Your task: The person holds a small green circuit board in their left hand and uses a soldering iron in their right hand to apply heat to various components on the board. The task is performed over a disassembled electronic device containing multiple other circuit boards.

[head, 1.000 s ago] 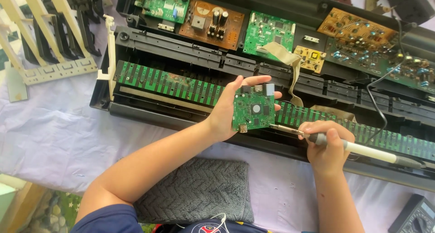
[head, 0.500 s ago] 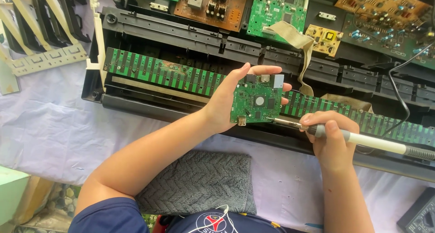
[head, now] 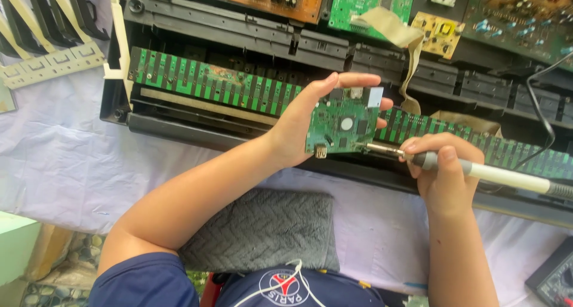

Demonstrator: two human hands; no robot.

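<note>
Left hand [head: 298, 128] grips small green circuit board [head: 345, 125], held above opened keyboard chassis [head: 239, 32]. Right hand [head: 444, 175] closed around soldering iron [head: 477, 171]; tip now touching board's lower edge, closer than a second ago, so soldering apparently under way.

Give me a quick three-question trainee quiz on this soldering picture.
1. True or false: the left hand holds the small green board up off the cloth.
2. Which hand grips the soldering iron? A left, B right, C neither.
3. Fill in: the iron's tip meets the board at its lower ____ corner.

Key: 1 true. 2 B, the right hand. 3 right.
</note>
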